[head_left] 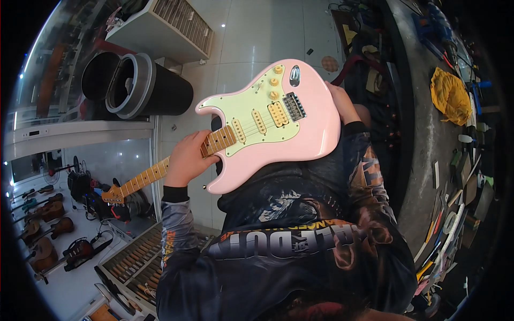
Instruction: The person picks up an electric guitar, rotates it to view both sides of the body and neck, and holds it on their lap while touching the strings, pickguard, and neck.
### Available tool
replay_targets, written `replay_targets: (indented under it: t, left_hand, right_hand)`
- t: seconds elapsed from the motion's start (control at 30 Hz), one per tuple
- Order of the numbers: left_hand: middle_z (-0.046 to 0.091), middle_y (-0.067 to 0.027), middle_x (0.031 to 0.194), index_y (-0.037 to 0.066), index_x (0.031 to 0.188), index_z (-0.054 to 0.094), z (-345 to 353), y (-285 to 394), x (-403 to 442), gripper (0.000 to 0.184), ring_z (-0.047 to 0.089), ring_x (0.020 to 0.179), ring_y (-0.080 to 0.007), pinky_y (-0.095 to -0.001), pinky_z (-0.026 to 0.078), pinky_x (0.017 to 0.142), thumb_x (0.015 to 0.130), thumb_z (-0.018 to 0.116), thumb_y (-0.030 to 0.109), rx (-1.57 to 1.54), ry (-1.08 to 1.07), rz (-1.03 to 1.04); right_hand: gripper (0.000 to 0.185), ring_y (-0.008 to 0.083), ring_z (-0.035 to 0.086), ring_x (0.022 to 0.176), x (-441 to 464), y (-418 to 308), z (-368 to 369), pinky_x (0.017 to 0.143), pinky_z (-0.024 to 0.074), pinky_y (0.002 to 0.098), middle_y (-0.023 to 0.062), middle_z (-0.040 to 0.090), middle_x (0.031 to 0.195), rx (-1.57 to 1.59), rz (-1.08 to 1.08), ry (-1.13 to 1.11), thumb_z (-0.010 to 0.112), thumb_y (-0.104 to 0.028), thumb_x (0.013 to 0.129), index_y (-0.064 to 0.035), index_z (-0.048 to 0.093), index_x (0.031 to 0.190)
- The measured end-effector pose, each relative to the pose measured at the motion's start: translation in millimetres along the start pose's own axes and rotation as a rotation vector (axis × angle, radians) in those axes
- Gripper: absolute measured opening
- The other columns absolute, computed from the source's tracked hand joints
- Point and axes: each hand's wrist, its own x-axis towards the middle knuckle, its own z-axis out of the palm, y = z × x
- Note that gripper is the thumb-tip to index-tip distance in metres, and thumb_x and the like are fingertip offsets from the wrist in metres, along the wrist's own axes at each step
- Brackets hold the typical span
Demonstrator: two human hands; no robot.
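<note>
A pink electric guitar (316, 128) lies face up across my lap, its neck pointing to the lower left. It has a pale green pickguard (243, 108), cream knobs and pickups, and a metal bridge (294, 106). My left hand (188, 156) is wrapped around the maple neck close to the body, with the thumb across the fretboard. At the body's rounded right end, my right hand (342, 104) grips the edge; its fingertips are hidden behind the guitar. The headstock (112, 196) is at the far left.
A black bin (168, 91) with its lid raised stands at upper left, near a white cabinet (160, 29). Several guitars (45, 208) are at lower left, above a tray of wooden-handled tools (131, 262). A grey workbench (407, 176) holds tools and a yellow cloth (450, 95).
</note>
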Motion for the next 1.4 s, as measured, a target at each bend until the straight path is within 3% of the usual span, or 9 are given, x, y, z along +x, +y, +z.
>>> replay_targets:
  t: [0.2,0.3,0.37,0.43,0.47,0.63,0.9,1.23,1.4]
  left_hand:
    - [0.075,-0.0134,0.120,0.000,0.140,0.070,-99.3,56.0,-9.2,0.067,0.071,0.110,-0.0274,-0.0445,0.056,0.101,0.079,0.091,0.014,-0.191,0.203,0.124]
    - [0.076,-0.0139,0.113,-0.001,0.132,0.073,-160.7,102.1,-49.0,0.050,0.073,0.106,-0.0230,-0.0429,0.056,0.099,0.084,0.084,0.010,-0.352,0.562,0.754]
    - [0.071,-0.0024,0.081,0.009,0.106,0.077,-179.0,130.4,-70.0,0.019,0.065,0.070,-0.0129,-0.0297,0.047,0.066,0.091,0.084,0.019,-0.935,0.473,1.337]
    - [0.075,-0.0028,0.104,-0.003,0.127,0.073,-205.1,184.1,-68.9,0.045,0.069,0.094,-0.0071,-0.0295,0.053,0.086,0.103,0.073,0.035,-0.869,0.108,1.548]
    - [0.069,0.0090,0.092,0.003,0.126,0.075,-227.1,191.8,-120.7,0.030,0.061,0.075,0.0017,-0.0200,0.048,0.071,0.113,0.064,0.026,-0.809,-0.044,1.209]
    - [0.062,0.0094,0.081,0.010,0.103,0.066,-206.7,220.7,-80.2,0.011,0.056,0.066,-0.0017,-0.0230,0.046,0.064,0.108,0.067,0.019,-0.461,0.396,1.582]
    - [0.049,0.0109,0.064,0.017,0.077,0.052,-196.5,235.1,-87.0,0.033,0.046,0.053,-0.0055,-0.0252,0.038,0.054,0.098,0.078,0.019,-0.467,0.642,1.629]
    - [0.055,0.0051,0.067,0.013,0.098,0.061,-198.3,216.3,-90.8,0.017,0.053,0.055,-0.0100,-0.0255,0.043,0.054,0.104,0.072,0.025,-0.520,0.387,1.659]
    - [0.063,0.0002,0.072,0.011,0.112,0.068,-170.5,140.6,-94.1,0.016,0.060,0.059,-0.0133,-0.0278,0.050,0.055,0.104,0.070,0.024,-1.103,0.316,1.521]
  right_hand:
    - [0.050,0.0156,0.074,0.094,16.1,17.1,-6.9,0.087,0.0570,0.0318,0.0085,0.082,0.109,-0.198,-0.023,-0.002,0.058,-0.039,0.118,0.0046,0.079,0.127]
    - [0.049,0.0150,0.074,0.094,14.3,11.0,-0.6,0.087,0.0570,0.0316,0.0080,0.082,0.109,-0.163,-0.024,-0.028,0.058,-0.039,0.118,0.0038,0.079,0.126]
    - [0.048,0.0135,0.073,0.091,8.7,4.4,5.4,0.084,0.0568,0.0315,0.0064,0.081,0.107,-0.138,-0.036,-0.012,0.058,-0.040,0.118,0.0029,0.080,0.124]
    - [0.048,0.0133,0.073,0.091,5.4,1.1,7.5,0.085,0.0571,0.0315,0.0064,0.081,0.107,-0.112,-0.023,-0.026,0.058,-0.040,0.118,0.0030,0.080,0.123]
    - [0.048,0.0132,0.073,0.092,4.3,0.3,7.8,0.085,0.0572,0.0314,0.0064,0.081,0.107,-0.098,-0.017,-0.033,0.058,-0.040,0.118,0.0030,0.080,0.123]
    - [0.047,0.0132,0.074,0.093,0.4,-4.7,5.9,0.084,0.0575,0.0304,0.0067,0.081,0.107,-0.087,-0.015,-0.063,0.058,-0.038,0.118,0.0031,0.079,0.124]
    - [0.043,0.0151,0.076,0.092,-25.6,-17.0,17.4,0.083,0.0597,0.0311,0.0079,0.081,0.107,0.253,-0.028,-0.141,0.060,-0.035,0.117,0.0030,0.079,0.123]
    - [0.042,0.0138,0.075,0.087,-34.0,-16.6,7.4,0.078,0.0584,0.0319,0.0072,0.081,0.102,0.299,-0.063,-0.140,0.058,-0.034,0.117,0.0015,0.079,0.116]
    - [0.041,0.0141,0.075,0.086,-47.3,-20.9,11.6,0.078,0.0585,0.0316,0.0065,0.081,0.099,0.289,-0.090,-0.157,0.057,-0.034,0.117,0.0009,0.079,0.114]
